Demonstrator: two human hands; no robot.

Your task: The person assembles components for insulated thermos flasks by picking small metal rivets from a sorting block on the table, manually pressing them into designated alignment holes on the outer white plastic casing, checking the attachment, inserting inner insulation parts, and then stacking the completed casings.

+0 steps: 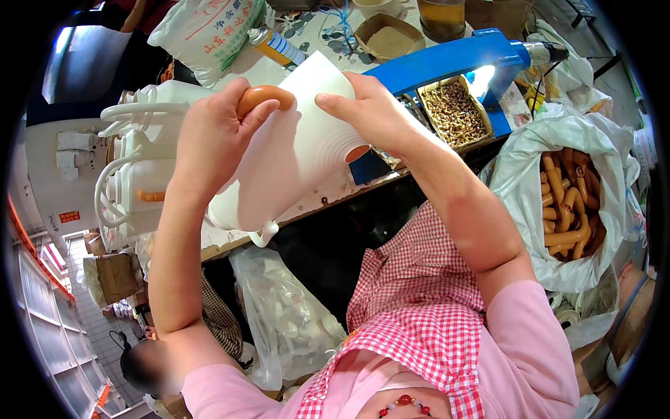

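A white plastic jug body (293, 146), tapered and ribbed near one end, lies tilted between my hands above the table edge. My left hand (222, 136) is closed around a tan curved handle (269, 99) at the jug's side; whether the handle is fastened there I cannot tell. My right hand (370, 112) grips the jug's far right edge, thumb on the outer wall and fingers hidden behind. A small tan patch (357, 153) shows by the ribs. A white spout-like piece (265, 234) sticks out at the near lower end.
A blue machine arm (447, 61) with a lit lamp stands beyond a tray of brass-coloured fasteners (457, 112). A white sack of tan handles (572, 202) sits at right. White jugs (143, 167) are stacked at left. Behind are a spray can (276, 45) and printed sack (206, 38).
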